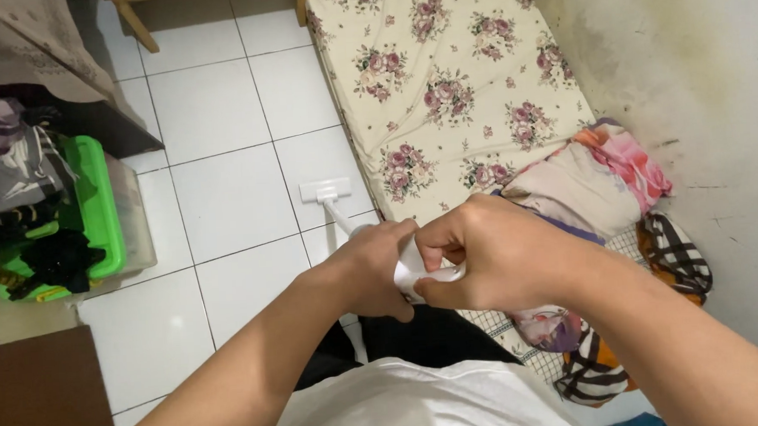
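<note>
My left hand (373, 269) is wrapped around the upper end of a white mop handle (342, 216). The handle runs down to a flat white mop head (325, 190) resting on the white tiled floor (224, 186) beside the mattress. My right hand (492, 255) is closed on the white top end of the handle (411, 275), fingers pinched around it, right against my left hand.
A floor mattress (450, 74) with a cream floral sheet lies ahead on the right. Bundled colourful fabrics (599, 186) sit at its near end by the stained wall (698, 97). A clear bin with a green lid (98, 208), piled with clothes, stands at left. Wooden furniture legs (136, 23) are at the top.
</note>
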